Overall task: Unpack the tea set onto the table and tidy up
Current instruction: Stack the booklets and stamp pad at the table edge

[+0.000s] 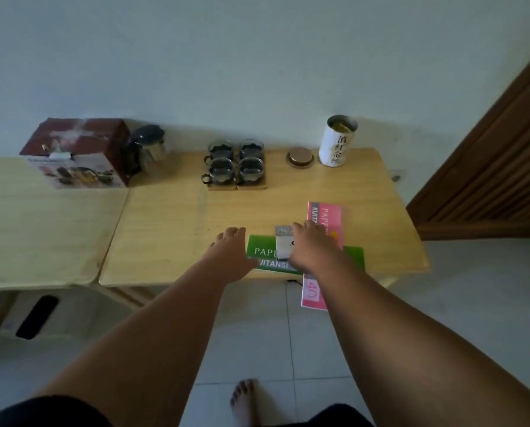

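left hand (226, 241) lies flat, right hand (311, 245) we can't tell the grip; a nudge could drop the overhanging pink booklet (314, 295).

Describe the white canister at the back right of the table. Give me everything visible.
The white canister is a tall cylinder that stands upright at the far right corner of the wooden table, close to the wall. Black characters run down its side. Its top is open and shows a shiny metallic inner wall with something yellowish inside; what that is cannot be told. A round brownish lid lies on the table just to its left, apart from it. Only the table touches it.
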